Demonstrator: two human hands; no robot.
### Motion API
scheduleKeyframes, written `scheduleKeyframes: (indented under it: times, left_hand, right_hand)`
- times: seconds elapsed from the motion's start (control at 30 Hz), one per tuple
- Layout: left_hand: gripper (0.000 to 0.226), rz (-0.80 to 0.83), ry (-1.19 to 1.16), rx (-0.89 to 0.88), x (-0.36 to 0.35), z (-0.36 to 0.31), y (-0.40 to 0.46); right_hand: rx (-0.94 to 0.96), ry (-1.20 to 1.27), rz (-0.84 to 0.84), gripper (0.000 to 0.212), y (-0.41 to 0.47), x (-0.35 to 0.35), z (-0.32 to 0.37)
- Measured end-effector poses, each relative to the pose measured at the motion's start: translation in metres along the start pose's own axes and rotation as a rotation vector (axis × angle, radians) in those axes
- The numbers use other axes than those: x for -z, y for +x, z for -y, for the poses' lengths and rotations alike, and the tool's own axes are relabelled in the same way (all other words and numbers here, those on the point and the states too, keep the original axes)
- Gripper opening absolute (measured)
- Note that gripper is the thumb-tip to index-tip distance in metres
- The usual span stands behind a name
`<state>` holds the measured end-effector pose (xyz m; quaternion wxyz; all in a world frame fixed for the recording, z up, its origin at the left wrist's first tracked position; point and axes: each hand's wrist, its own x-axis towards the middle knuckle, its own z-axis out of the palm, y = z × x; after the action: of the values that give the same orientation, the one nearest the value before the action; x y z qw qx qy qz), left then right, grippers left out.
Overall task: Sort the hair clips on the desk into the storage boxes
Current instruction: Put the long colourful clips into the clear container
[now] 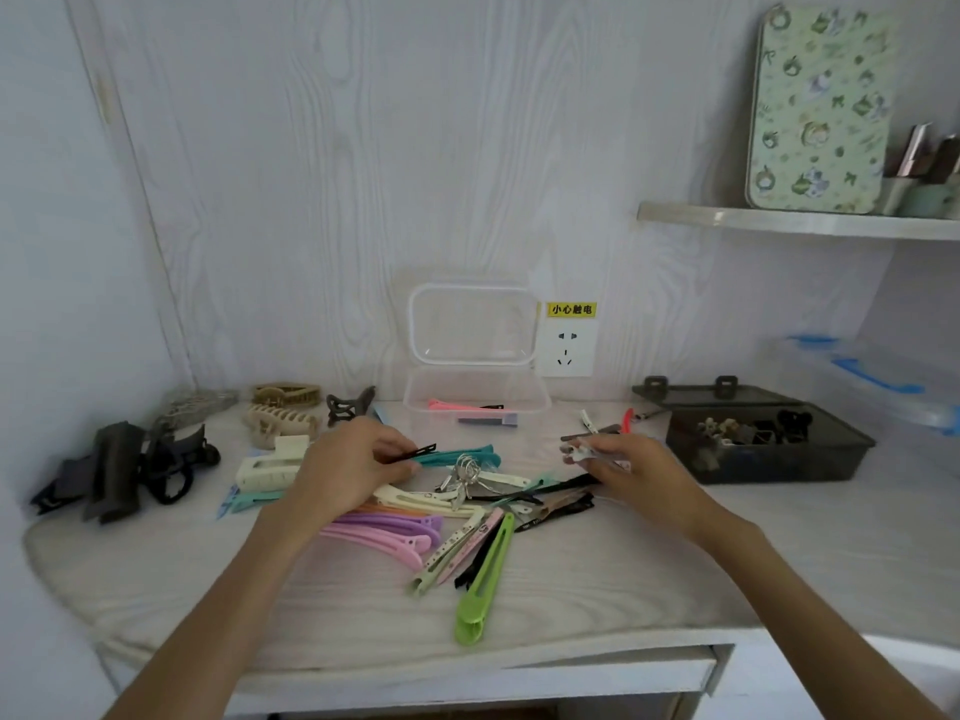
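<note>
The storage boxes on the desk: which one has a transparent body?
The clear box by the wall socket, its lid standing open; a pink clip lies inside. The other box, at right, is dark and smoky.

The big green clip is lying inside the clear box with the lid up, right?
Not quite. The head view shows the big green clip lying on the desk, at the front of the clip pile, not inside the clear box. The box does have its lid up, but it holds a pink clip.
</note>
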<state>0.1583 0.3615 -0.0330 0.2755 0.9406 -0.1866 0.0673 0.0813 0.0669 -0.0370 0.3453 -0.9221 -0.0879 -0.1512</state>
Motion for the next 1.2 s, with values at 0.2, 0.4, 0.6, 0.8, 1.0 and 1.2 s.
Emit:
scheduleKeyframes:
  times: [0.2, 0.4, 0.6, 0.8, 1.0, 1.2]
  left_hand:
    - [0.024, -0.278, -0.140, -0.060, 0.010, 0.015, -0.009]
    - [0.026, -0.588, -0.457, -0.071, 0.020, -0.008, 0.021]
    - [0.027, -0.676, -0.326, -0.033, -0.019, -0.026, 0.051]
    - [0.027, -0.612, -0.278, -0.026, -0.029, -0.015, 0.049]
    - [0.028, -0.416, -0.232, -0.171, -0.008, -0.007, 0.047]
    - [0.026, 0.291, -0.466, -0.186, 0.035, -0.006, 0.010]
  right_hand:
    - [0.046, 0.114, -0.281, 0.026, 0.008, -0.008, 0.000]
    - [0.143, 0.092, -0.492, 0.025, 0.047, -0.010, 0.035]
    - [0.148, -0.251, -0.370, 0.037, 0.096, -0.050, 0.040]
    - [0.082, -0.289, -0.034, 0.062, 0.091, -0.046, 0.023]
    - [0.032, 0.207, -0.104, 0.014, 0.060, -0.004, 0.035]
    - [-0.035, 0.246, 0.245, 0.016, 0.040, -0.008, 0.042]
